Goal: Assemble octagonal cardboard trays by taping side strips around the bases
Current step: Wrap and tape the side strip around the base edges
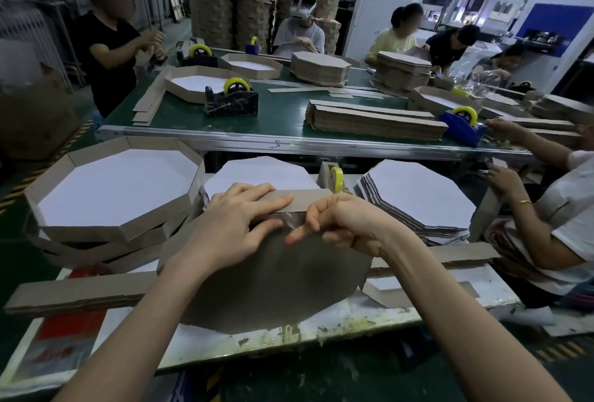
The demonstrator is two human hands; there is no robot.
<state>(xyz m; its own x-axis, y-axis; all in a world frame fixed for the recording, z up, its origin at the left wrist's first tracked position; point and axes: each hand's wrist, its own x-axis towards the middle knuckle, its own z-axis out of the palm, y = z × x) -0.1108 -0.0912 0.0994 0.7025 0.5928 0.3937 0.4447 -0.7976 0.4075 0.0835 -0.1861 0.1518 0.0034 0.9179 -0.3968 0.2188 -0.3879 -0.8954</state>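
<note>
An octagonal cardboard base (273, 282) stands tilted up on my table, its grey back toward me. A brown side strip (305, 200) lies along its top edge. My left hand (238, 224) presses flat on the strip and the base, fingers straight. My right hand (337, 221) has curled fingers and pinches a piece of clear tape (294, 221) at the joint between strip and base, one finger pressing it down. A stack of white-faced bases (421, 196) sits to the right. Finished trays (112, 192) are piled at the left.
A yellow tape roll on a dispenser (336, 178) stands just behind my hands. Long strips (74, 295) lie across the near table. Another person's arms (527, 208) work at the right. A green conveyor table (283, 118) beyond carries trays, strip stacks and tape dispensers.
</note>
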